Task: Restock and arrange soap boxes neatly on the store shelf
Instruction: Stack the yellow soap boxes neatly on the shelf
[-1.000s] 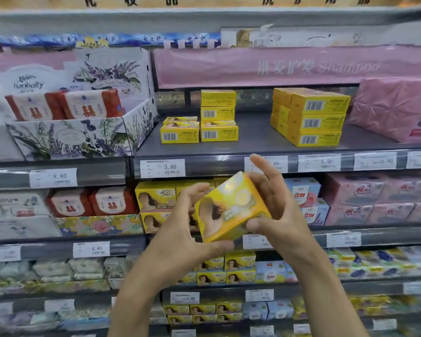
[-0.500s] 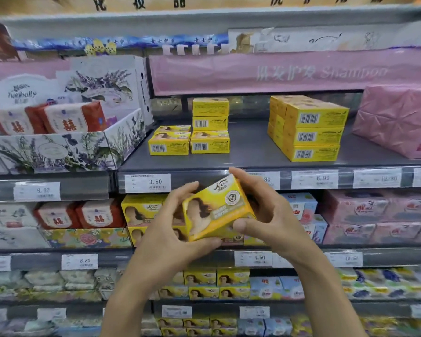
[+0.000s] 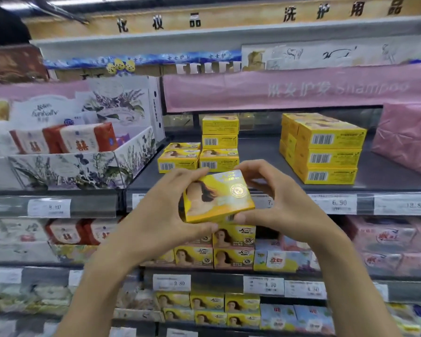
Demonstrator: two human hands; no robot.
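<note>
**Yellow soap box gripped in both hands at the shelf edge**

My left hand point(image 3: 165, 212) and right hand point(image 3: 280, 203) clamp one yellow soap box point(image 3: 218, 197) between them, fingers point(image 3: 247, 218) curled onto its edges, tilted. Beyond my fingers, stacked yellow boxes point(image 3: 219, 152) sit on the grey shelf point(image 3: 260, 152); a taller stack point(image 3: 326, 152) stands further right.
</note>
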